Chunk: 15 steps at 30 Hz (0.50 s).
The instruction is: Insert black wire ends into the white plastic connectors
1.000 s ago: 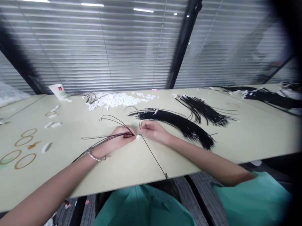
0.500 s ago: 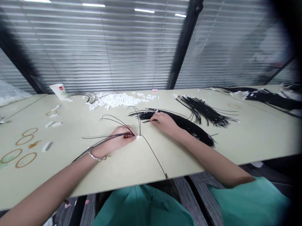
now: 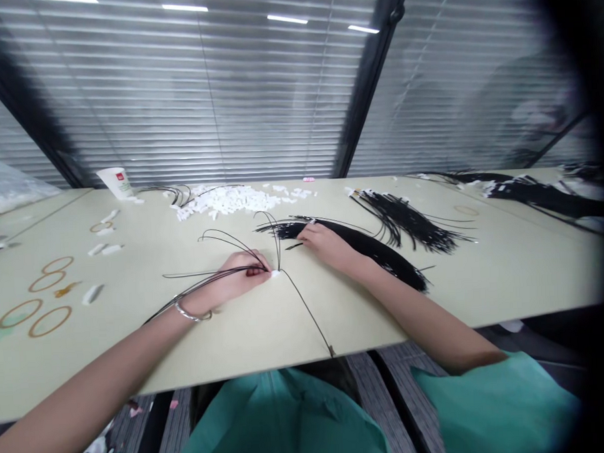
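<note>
The small white plastic block sits at the tips of your left hand, just above the pale cream tabletop. Your left thumb and fingers pinch it together with several thin black wires, which trail left from the block over your wrist; two more curl up beyond it, and a single black wire runs from it toward the near table edge.

Right of the block and a little beyond it, your right hand rests on the thick bundle of black wires. Its fingers are bent together near the bundle's left end, with a dark wire end poking out past them; the fingertips are too small and blurred to tell whether they grip one strand or several.

If your left pinch slackens, a wire could probably slip from the block. Pulling one strand hastily might drag its tangled neighbours along.

Farther beyond the block lies a loose heap of small white pieces; well to its left are thin tan rings.
</note>
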{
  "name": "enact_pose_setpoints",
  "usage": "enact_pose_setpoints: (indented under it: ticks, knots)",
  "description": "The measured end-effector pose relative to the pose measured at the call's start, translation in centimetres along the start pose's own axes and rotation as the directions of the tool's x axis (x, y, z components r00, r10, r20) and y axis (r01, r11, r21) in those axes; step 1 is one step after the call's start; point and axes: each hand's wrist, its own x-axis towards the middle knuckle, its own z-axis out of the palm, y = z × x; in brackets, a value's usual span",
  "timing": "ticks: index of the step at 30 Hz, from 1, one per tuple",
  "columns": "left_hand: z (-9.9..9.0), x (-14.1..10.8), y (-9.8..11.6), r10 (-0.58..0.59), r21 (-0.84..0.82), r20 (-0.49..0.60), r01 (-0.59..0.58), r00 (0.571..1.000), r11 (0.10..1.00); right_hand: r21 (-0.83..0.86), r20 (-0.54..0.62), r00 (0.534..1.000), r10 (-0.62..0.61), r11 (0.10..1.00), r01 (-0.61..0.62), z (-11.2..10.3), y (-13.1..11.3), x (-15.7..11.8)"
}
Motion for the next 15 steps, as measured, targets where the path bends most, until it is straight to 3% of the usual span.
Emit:
enact_pose_setpoints:
  ticks: [9, 12, 15]
  knots:
    - [0.0, 0.0, 0.0, 0.006, -0.013, -0.003, -0.006, 1.0, 1.0, -0.078, 0.001, 0.999, 0.043, 0.996, -0.043, -0.2, -0.1, -0.1]
    - [0.1, 0.0, 0.0, -0.007, -0.009, -0.009, 0.006, 1.0, 1.0, -0.029, -0.06, 0.993, 0.102, 0.994, -0.104, -0.2, -0.4, 0.2]
    - [0.1, 0.0, -0.1, -0.009, -0.006, -0.007, 0.009, 1.0, 1.0, 0.102, -0.169, 0.958, 0.23, 0.971, -0.215, -0.8, -0.9, 0.5]
